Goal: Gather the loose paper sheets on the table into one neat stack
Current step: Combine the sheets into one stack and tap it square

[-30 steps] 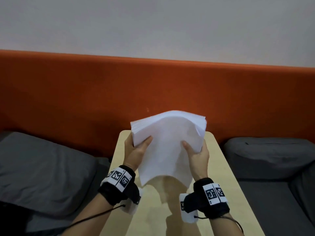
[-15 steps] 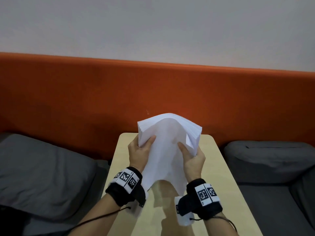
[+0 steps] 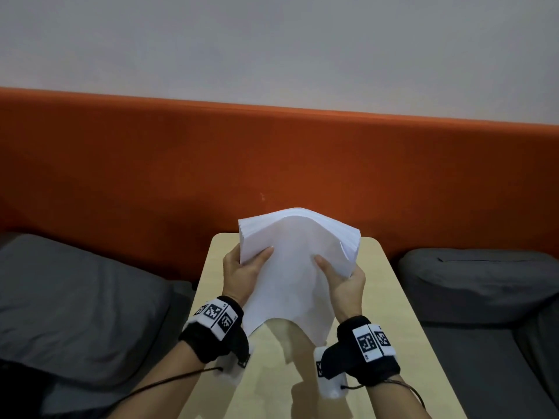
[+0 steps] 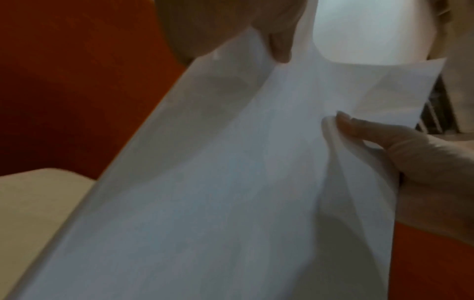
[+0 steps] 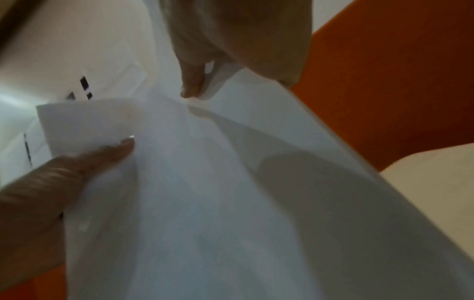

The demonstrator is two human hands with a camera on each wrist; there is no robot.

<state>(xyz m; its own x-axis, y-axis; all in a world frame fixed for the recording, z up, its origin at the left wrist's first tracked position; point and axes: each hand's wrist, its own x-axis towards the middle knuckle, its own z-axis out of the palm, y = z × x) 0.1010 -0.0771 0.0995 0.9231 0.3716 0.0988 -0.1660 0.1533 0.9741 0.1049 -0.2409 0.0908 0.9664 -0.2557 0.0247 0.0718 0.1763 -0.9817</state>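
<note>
A thick stack of white paper sheets (image 3: pixel 290 261) is held up on edge above the light wooden table (image 3: pixel 390 322), bowed upward in the middle. My left hand (image 3: pixel 245 276) grips its left side, thumb on the near face. My right hand (image 3: pixel 341 276) grips the right side the same way. The left wrist view shows the paper stack (image 4: pixel 218 182) filling the frame, with the other hand's thumb (image 4: pixel 359 125) pinching its far edge. In the right wrist view the paper stack (image 5: pixel 218 203) is pinched by both thumbs. The stack's lower edge hangs just above the tabletop.
The table is narrow, with dark grey cushions at the left (image 3: pixel 69 303) and the right (image 3: pixel 478 282). An orange padded backrest (image 3: pixel 272 158) runs behind the table, under a pale wall.
The hands moved closer together, bowing the stack more, then eased slightly apart. The stack stays held upright over the table.
</note>
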